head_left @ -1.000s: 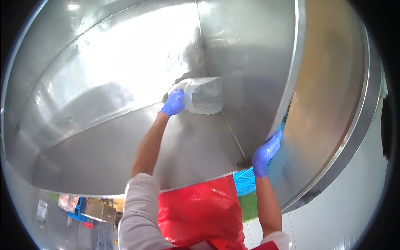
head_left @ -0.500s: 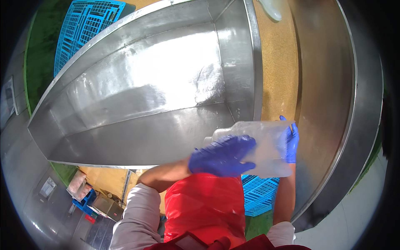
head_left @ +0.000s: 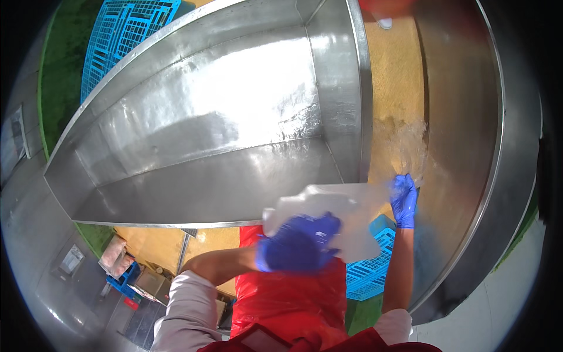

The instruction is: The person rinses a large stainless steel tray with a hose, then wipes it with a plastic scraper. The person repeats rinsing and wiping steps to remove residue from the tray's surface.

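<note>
My left hand (head_left: 299, 243), in a blue glove and blurred by motion, grips a flat, translucent whitish slab (head_left: 359, 226) in front of my red apron. Its exact kind cannot be made out. In its blue glove, my right hand (head_left: 404, 202) has its fingers closed on a crumpled clear plastic film (head_left: 409, 146). The film spreads upward from these fingers, over the tan surface. Between the slab's right end and my right hand there is a blurred gap, and I cannot tell whether film still joins them.
A large steel tub (head_left: 205, 170) fills the left and middle. To the right lies a steel trough (head_left: 460, 146), with a tan strip (head_left: 393, 76) between them. Blue plastic pallets (head_left: 126, 41) stand beyond the tub. A red blur (head_left: 387, 7) shows at the top edge.
My left hand has moved left and down with the slab, away from my right hand. Clear film now shows in my right hand. A red blur has come in at the top.
</note>
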`<move>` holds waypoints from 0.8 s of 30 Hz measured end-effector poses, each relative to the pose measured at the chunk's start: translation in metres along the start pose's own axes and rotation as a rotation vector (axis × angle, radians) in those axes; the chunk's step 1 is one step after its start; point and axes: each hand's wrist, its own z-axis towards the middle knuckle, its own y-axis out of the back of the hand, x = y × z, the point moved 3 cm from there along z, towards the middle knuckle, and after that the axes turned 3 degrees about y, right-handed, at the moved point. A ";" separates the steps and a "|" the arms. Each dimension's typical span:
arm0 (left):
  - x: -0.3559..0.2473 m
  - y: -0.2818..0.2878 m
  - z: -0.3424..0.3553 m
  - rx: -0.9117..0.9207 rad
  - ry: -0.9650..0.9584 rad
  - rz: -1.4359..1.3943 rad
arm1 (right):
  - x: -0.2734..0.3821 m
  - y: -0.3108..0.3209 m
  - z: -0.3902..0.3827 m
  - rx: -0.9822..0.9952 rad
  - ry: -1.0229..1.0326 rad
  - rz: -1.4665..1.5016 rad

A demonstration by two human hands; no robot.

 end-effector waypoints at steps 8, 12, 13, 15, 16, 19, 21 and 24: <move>0.361 0.012 -0.153 0.068 0.593 0.096 | -0.051 -0.079 -0.001 -0.325 0.403 -0.550; 0.532 -0.007 -0.222 -0.177 0.772 0.508 | -0.087 -0.080 0.028 -0.453 0.613 -0.863; 0.548 -0.007 -0.203 -0.168 0.909 0.457 | -0.091 -0.069 0.029 -0.557 0.557 -0.831; 0.580 -0.025 -0.173 -0.183 0.913 0.583 | -0.099 -0.060 0.031 -0.565 0.653 -0.800; 0.594 -0.036 -0.150 -0.187 0.908 0.648 | -0.105 -0.055 0.032 -0.571 0.701 -0.777; 0.590 -0.127 -0.033 -0.094 0.789 0.567 | -0.109 -0.023 0.022 -0.443 1.060 -1.095; 0.546 -0.185 0.050 -0.207 0.612 0.561 | -0.108 -0.012 0.016 -0.378 0.948 -1.066; 0.508 -0.245 0.139 -0.179 0.599 0.559 | -0.110 -0.021 0.026 -0.442 0.885 -0.954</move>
